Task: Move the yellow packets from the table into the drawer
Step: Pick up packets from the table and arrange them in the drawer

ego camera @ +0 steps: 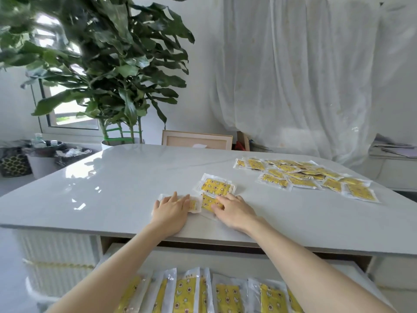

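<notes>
Three yellow packets lie near the front middle of the white table [112, 188]. My left hand [171, 211] lies flat on one packet [195, 205], its fingers straight. To its right, my right hand [233, 211] rests with fingertips on a second packet [208, 202]. A third packet [216, 186] sits just behind them, untouched. A spread of several more yellow packets [304, 177] covers the table's far right. Below the table edge the drawer [225, 256] stands pulled out, with several yellow packets [228, 297] lined up inside.
A large potted plant [108, 75] stands behind the table at the left. Bins with bags [42, 159] sit on the floor at far left. A wooden frame [196, 140] leans behind the table, and white curtains [293, 75] hang at the right.
</notes>
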The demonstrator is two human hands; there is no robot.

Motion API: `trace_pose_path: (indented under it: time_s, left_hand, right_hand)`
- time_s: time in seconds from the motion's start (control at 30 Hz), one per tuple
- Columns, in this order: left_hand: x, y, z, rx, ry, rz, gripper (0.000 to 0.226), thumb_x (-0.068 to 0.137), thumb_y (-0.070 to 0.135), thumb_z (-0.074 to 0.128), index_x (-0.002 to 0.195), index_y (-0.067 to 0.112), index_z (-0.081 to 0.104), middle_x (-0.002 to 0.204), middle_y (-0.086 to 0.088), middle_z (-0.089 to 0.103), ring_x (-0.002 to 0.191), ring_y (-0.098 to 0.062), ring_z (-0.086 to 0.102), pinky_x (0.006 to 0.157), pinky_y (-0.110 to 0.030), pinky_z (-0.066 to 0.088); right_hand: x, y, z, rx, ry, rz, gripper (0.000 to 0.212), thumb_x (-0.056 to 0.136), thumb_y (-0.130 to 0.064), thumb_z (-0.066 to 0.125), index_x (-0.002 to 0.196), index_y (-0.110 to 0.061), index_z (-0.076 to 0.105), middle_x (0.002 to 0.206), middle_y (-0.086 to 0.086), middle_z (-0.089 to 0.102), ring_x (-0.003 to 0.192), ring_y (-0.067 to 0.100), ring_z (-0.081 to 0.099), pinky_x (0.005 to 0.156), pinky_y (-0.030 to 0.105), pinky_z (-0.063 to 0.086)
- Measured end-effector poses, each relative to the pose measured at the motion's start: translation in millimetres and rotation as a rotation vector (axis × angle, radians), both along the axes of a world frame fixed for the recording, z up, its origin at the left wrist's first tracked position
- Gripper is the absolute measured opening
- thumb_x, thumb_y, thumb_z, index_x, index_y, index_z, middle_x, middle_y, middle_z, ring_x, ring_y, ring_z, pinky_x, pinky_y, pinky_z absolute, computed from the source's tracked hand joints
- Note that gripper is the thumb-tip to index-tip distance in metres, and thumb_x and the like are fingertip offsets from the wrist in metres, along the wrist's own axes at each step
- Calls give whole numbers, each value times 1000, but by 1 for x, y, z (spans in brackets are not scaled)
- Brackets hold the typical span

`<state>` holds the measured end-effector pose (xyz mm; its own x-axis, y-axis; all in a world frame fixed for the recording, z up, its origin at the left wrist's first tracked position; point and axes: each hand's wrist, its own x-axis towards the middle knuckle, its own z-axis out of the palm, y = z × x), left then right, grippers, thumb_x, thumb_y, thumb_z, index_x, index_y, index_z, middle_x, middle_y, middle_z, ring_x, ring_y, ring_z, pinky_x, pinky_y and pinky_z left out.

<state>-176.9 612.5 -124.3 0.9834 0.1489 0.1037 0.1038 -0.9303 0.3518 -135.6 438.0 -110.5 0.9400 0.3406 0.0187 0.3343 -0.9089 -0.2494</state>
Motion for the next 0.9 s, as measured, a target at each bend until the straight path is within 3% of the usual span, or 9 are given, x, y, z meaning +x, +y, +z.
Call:
trace_pose_path:
  time_s: [0.1,0.2,0.3,0.4,0.5,0.63,0.77,0.83,0.9]
  left_hand:
    - [-24,8,5,49,31,22,48,102,33,13,147,34,28,156,-2,24,140,-27,19,110,-40,17]
    - [-43,20,10,67,96,33,46,99,44,14,139,38,36,147,5,36,134,-27,22,94,-39,20]
    - [-56,32,14,30,146,34,53,94,60,22,142,42,32,152,13,27,138,-30,15,105,-43,19]
    - [-63,39,15,-20,105,61,60,90,64,32,145,39,30,152,12,27,139,-29,14,110,-43,17]
    - [-62,40,18,-10,70,86,64,87,64,40,145,37,31,148,3,32,138,-28,16,108,-42,21]
    - [-57,43,21,-1,95,125,70,82,70,44,142,35,33,140,-2,46,132,-28,26,98,-38,26]
    - [-61,41,20,18,13,141,62,84,66,46,131,25,45,113,4,60,116,-21,45,85,-33,22]
    - [-66,41,22,-14,-25,123,60,86,60,50,128,17,44,104,2,59,99,-20,51,84,-32,28]
    - [-72,42,26,-131,-40,105,55,89,49,55,128,11,42,104,-2,56,87,-20,51,74,-29,39]
  right_hand:
    - [-21,1,5,-34,36,25,57,99,-51,27,151,-29,25,159,-2,20,145,21,16,115,40,21]
    - [-33,4,11,-56,76,37,58,97,-52,32,151,-33,25,159,0,19,146,22,13,115,42,22]
    - [-41,9,13,-9,142,44,58,94,-50,39,149,-39,26,157,3,20,146,25,12,117,44,20]
    - [-45,15,15,111,172,11,61,89,-47,53,146,-30,38,153,5,28,144,27,13,116,39,21]
    - [-41,18,18,122,161,-19,67,80,-52,65,139,-25,48,147,0,42,140,24,23,110,29,23]
    - [-36,21,27,113,218,-63,70,70,-55,76,130,-24,56,134,1,44,129,23,31,97,28,31]
    - [-32,26,28,204,340,-69,57,61,-49,86,103,-16,64,106,-2,57,110,18,52,82,26,38]
    - [-36,28,31,224,340,-66,59,64,-42,86,109,-12,63,103,-1,56,103,18,53,80,27,39]
    - [-43,29,33,240,283,-57,65,68,-35,85,119,-12,52,107,-1,51,99,18,49,80,27,39]
